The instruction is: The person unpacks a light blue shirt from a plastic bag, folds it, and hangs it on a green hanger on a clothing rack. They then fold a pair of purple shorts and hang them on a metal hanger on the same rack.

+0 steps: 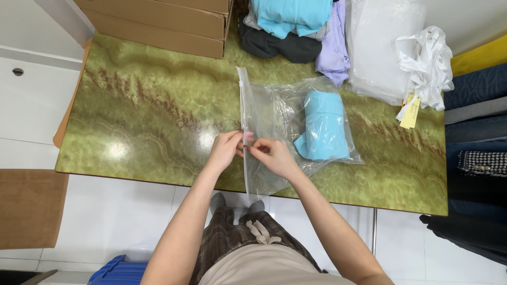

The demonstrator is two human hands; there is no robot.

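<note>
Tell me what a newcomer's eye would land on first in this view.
First, the left hand and right hand pinching the zip edge of a clear plastic bag at the middle of the green marbled table. Inside the bag, to the right, lies a folded light blue garment. Along the far edge sit cardboard boxes and a stack of folded clothes.

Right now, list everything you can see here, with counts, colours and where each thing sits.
table: one, green marbled, centre
clear zip bag: one, transparent, mid table, its zip edge pinched by both hands
folded garment: one, light blue, inside the bag
cardboard boxes: stacked, brown, top left
folded clothes: pile, blue, dark grey, lilac, top centre
empty plastic bags: stack, clear, top right
white bag: one, crumpled, right
left hand: on zip
right hand: on zip
</note>
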